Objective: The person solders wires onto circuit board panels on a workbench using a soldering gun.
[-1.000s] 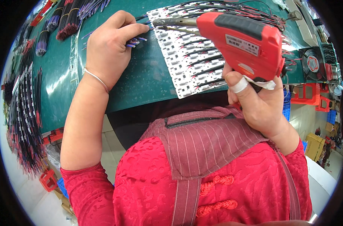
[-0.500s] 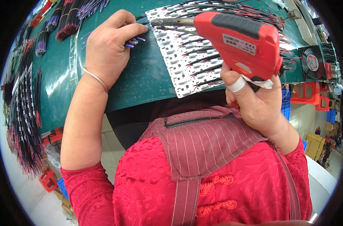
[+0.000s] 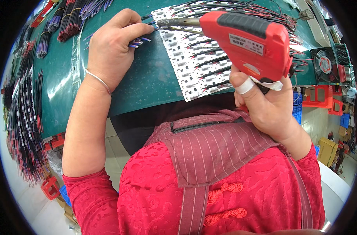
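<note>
Slightly leftward, my right grip [image 3: 267, 109] has eased the red soldering gun [image 3: 247, 51] it clasps. My left grip [image 3: 112, 46] pinches wires [image 3: 135, 42] beside white boards [image 3: 183, 74]; joining seems ongoing.

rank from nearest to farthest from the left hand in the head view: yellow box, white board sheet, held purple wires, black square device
From the left hand, nearest first:
1. Purple wires, in its grip
2. White board sheet, just right
3. Black square device, far right
4. Yellow box, far right, lower down
</note>
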A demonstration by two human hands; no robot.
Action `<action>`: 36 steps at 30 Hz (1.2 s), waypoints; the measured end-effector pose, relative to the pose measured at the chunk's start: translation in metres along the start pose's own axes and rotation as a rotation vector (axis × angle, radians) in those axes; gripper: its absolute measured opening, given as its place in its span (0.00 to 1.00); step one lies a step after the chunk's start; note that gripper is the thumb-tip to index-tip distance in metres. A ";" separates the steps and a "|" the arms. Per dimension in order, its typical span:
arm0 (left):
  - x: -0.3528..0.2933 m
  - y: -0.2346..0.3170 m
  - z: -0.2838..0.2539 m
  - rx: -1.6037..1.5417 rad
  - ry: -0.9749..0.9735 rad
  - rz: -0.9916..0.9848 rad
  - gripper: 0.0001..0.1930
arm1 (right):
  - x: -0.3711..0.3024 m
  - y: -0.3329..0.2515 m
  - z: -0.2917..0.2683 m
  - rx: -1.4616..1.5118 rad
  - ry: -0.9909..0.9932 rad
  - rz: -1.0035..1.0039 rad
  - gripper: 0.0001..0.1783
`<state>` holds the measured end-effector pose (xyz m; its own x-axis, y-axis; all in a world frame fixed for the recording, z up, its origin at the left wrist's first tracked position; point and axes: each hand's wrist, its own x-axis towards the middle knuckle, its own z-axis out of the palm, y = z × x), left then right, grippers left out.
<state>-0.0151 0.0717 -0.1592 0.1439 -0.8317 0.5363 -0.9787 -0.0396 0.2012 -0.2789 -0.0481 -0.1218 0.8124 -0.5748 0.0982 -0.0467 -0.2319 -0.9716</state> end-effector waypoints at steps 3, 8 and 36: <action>0.000 -0.001 0.000 -0.005 -0.002 0.004 0.19 | 0.002 0.000 0.002 0.019 0.021 -0.020 0.09; 0.000 0.001 0.001 0.004 0.001 0.000 0.19 | 0.001 0.003 -0.003 0.032 -0.020 -0.051 0.11; -0.009 0.037 -0.028 0.087 0.013 0.047 0.22 | -0.014 -0.008 -0.016 0.085 -0.005 -0.008 0.15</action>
<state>-0.0488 0.0931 -0.1336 0.0994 -0.8264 0.5543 -0.9933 -0.0494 0.1045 -0.2996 -0.0506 -0.1120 0.8155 -0.5691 0.1050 0.0092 -0.1686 -0.9856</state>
